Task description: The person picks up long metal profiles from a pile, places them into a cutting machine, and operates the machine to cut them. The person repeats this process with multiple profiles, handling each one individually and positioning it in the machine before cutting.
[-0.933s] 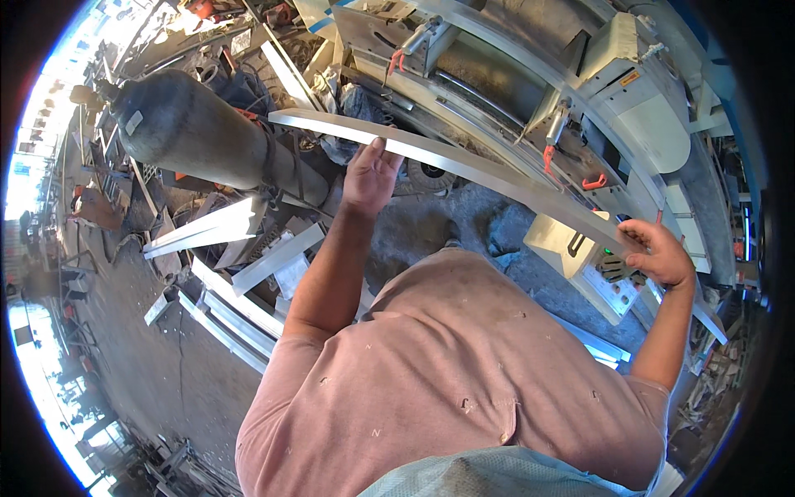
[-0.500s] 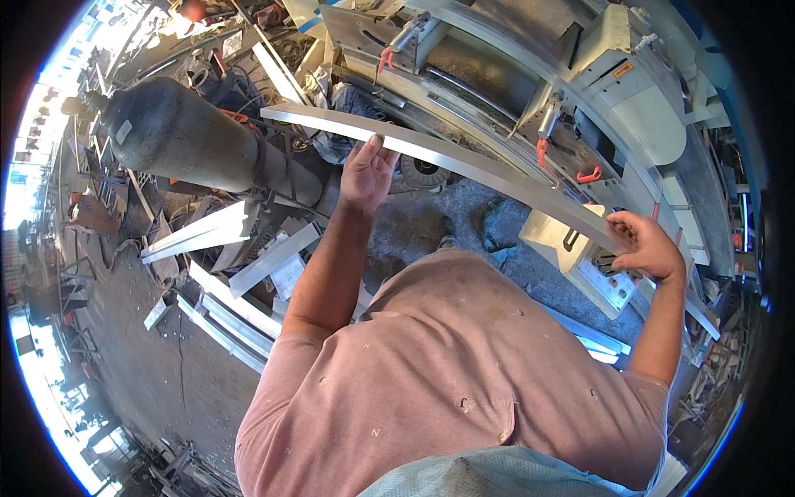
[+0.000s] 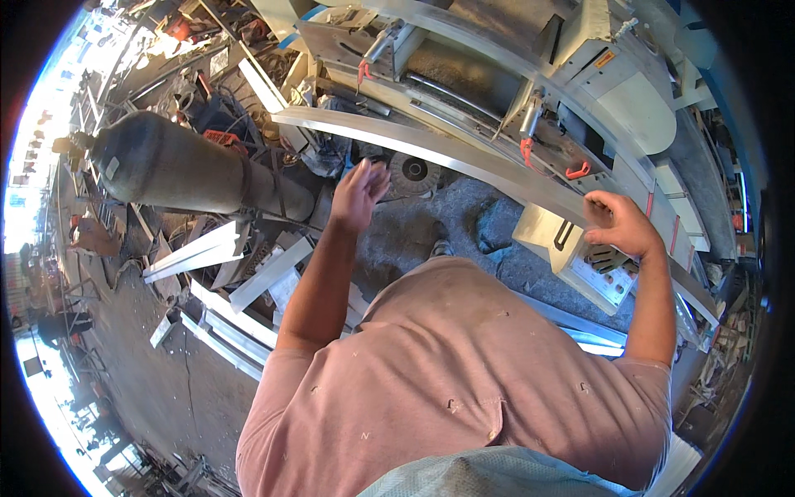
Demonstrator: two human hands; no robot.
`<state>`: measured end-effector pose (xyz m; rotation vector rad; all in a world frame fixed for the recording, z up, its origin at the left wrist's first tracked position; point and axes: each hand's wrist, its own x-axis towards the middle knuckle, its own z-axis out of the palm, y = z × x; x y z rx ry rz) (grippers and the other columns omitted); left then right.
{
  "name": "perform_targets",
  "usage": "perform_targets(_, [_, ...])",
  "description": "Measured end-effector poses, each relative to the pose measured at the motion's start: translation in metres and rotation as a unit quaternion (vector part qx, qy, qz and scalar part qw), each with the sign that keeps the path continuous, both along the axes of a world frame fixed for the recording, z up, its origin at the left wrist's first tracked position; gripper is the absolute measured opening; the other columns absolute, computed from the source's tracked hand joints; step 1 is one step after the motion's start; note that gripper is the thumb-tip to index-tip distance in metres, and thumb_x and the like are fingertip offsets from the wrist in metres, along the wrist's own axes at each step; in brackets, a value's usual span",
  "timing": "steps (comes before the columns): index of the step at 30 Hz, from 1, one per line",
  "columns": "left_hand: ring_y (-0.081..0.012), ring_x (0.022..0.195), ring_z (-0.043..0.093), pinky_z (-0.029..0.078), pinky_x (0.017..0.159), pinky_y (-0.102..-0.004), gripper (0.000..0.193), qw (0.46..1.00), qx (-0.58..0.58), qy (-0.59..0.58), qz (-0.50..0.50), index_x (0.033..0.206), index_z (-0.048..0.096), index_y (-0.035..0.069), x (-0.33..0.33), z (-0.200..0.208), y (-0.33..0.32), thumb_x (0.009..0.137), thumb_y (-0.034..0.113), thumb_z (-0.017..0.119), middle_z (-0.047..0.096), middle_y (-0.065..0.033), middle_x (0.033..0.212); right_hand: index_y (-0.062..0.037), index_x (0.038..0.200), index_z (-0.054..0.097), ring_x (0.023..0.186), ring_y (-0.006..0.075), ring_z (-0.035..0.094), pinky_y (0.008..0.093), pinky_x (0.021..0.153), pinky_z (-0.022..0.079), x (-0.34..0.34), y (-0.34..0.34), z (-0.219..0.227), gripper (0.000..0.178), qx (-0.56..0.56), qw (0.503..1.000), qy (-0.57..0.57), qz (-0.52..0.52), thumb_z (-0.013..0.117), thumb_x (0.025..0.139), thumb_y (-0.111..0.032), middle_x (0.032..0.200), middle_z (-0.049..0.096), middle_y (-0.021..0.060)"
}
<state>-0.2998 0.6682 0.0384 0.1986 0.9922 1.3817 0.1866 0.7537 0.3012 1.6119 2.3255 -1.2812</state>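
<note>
A long silver metal profile (image 3: 447, 152) lies slantwise ahead of me, along the near side of the machine, from upper left to lower right. My right hand (image 3: 623, 225) grips it toward its right end, fingers and thumb curved round its edge. Part of the bar is hidden behind that hand. Just below the bar's left half, my left hand (image 3: 361, 196) is off the metal, with loosely bent fingers and nothing in it.
Ahead stands a machine (image 3: 464, 74) with clamps bearing red handles (image 3: 527, 152). A large gas cylinder (image 3: 178, 161) leans at left. Cut metal profiles (image 3: 224, 319) are piled below it. A cream slotted machine part (image 3: 571, 257) juts out under the bar.
My left hand has let go of the profile and dropped slightly away from it. The right hand stays at the bar, a little further left in view.
</note>
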Motion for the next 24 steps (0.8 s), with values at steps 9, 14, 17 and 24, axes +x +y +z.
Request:
perform_targets(9, [-0.0257, 0.096, 0.070, 0.058, 0.087, -0.0404, 0.042, 0.980, -0.199, 0.017, -0.011, 0.118, 0.064, 0.001, 0.000, -0.080, -0.139, 0.101, 0.038, 0.070, 0.071, -0.0128, 0.108, 0.0035, 0.129, 0.067, 0.104, 0.0195, 0.066, 0.0349, 0.096, 0.050, 0.027, 0.061, -0.039, 0.055, -0.134, 0.990, 0.043, -0.015, 0.083, 0.084, -0.025, 0.110, 0.073, 0.0129])
perform_targets(14, [-0.0244, 0.094, 0.071, 0.059, 0.083, -0.0393, 0.034, 0.973, -0.224, 0.045, -0.024, 0.114, 0.064, 0.003, -0.005, -0.077, -0.155, 0.102, 0.034, 0.069, 0.072, -0.0120, 0.106, 0.0036, 0.132, 0.067, 0.112, 0.0243, 0.066, 0.0362, 0.100, 0.049, 0.032, 0.082, -0.049, 0.058, -0.080, 0.995, 0.033, 0.042, 0.081, 0.086, -0.030, 0.122, 0.072, 0.0166])
perform_targets(17, [-0.0225, 0.096, 0.070, 0.057, 0.088, -0.0377, 0.033, 0.995, -0.089, 0.036, -0.016, 0.115, 0.065, 0.006, -0.018, -0.055, -0.097, 0.102, 0.036, 0.068, 0.072, -0.0097, 0.106, 0.0037, 0.133, 0.066, 0.110, 0.0220, 0.066, 0.0350, 0.099, 0.050, 0.020, 0.085, -0.048, 0.061, -0.095, 0.994, 0.049, 0.033, 0.082, 0.086, -0.030, 0.119, 0.073, 0.0154])
perform_targets(24, [-0.0426, 0.142, 0.047, 0.038, 0.121, -0.0525, 0.074, 0.992, 0.003, -0.028, 0.121, 0.149, 0.041, -0.006, -0.078, 0.042, 0.074, 0.103, 0.049, 0.061, 0.044, -0.0286, 0.155, 0.0030, 0.135, 0.065, 0.107, 0.0169, 0.066, 0.0328, 0.098, 0.050, 0.002, 0.071, -0.036, 0.063, -0.173, 0.978, 0.111, 0.032, 0.085, 0.082, -0.025, 0.116, 0.074, 0.0096])
